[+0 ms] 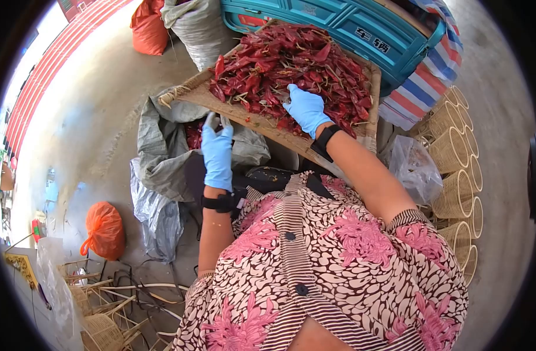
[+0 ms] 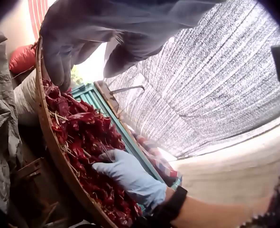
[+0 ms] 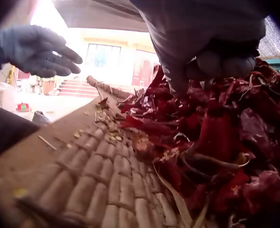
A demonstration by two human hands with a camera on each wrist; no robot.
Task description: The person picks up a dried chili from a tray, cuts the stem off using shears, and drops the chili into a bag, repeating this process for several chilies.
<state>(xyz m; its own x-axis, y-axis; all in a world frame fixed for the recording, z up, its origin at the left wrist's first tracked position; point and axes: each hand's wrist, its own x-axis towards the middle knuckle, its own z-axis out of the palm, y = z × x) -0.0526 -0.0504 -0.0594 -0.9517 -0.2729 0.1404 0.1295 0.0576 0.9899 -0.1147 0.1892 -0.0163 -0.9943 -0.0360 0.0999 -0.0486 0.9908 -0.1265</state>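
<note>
A heap of dried red chili peppers point(image 1: 291, 64) covers a woven tray point(image 1: 262, 123) in front of the person. The right hand point(image 1: 308, 111), in a blue glove, reaches into the near side of the heap. In the right wrist view its curled fingers point(image 3: 208, 64) pinch at a dried chili pepper, partly hidden under the glove. Beside the tray's left edge, above an open grey sack point(image 1: 157, 140), is the gloved left hand point(image 1: 217, 146). Nothing shows between its spread, loosely bent fingers in the right wrist view. More red chilies point(image 1: 195, 134) lie inside the sack.
Behind the tray stands a teal cargo vehicle point(image 1: 338, 35). A pale full sack point(image 1: 201, 35) and a red bag point(image 1: 149, 29) are at the back left. Stacked wicker baskets point(image 1: 455, 175) line the right side, near a clear plastic bag point(image 1: 414, 169). An orange bag point(image 1: 104, 231) sits on the floor.
</note>
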